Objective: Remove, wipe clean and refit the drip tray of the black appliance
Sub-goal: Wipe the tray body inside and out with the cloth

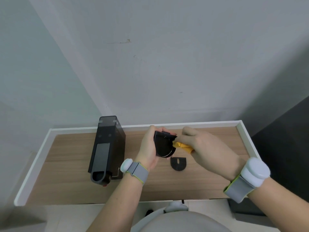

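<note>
The black appliance (107,148) stands on the left part of the wooden table (209,178). My left hand (148,149) holds the black drip tray (163,144) above the table, tilted with its open side toward me. My right hand (207,148) is closed on a yellow cloth (183,146), whose tip touches the tray's right edge. A black slotted grid (178,163) from the tray lies flat on the table just below the tray.
A raised white rim (247,139) runs along the table's back and both sides. A grey wall rises behind it. A dark panel (284,131) stands at the right. Both wrists carry grey bands with white sensors.
</note>
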The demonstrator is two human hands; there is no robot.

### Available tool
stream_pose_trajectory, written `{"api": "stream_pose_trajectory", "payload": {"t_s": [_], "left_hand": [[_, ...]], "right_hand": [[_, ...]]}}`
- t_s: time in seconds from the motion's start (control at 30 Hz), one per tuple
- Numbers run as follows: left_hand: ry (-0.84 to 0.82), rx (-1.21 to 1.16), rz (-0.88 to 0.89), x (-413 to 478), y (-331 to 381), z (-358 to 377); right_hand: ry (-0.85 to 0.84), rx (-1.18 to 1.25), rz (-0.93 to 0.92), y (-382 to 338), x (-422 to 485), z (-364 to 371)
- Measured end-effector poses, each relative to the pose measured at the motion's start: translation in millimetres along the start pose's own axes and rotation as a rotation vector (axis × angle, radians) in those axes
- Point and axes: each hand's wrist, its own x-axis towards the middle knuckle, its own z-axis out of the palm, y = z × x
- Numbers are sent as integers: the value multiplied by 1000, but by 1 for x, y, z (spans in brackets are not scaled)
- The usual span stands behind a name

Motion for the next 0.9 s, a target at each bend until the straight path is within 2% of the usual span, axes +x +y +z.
{"api": "stream_pose_trajectory", "payload": {"t_s": [0.1,0.2,0.43,0.67,0.9], "left_hand": [[15,20,12,0,4,0],[11,49,16,0,3,6],[184,106,-12,4,-9,18],[306,136,92,6,-19,14],[327,155,211,6,-20,7]], "right_hand": [[63,7,-3,5,-2,4],[55,-26,-21,-4,-1,15],[6,20,67,-14,2,41],[-22,412,123,-22,11,42],[-65,705,249,-23,22,46]]}}
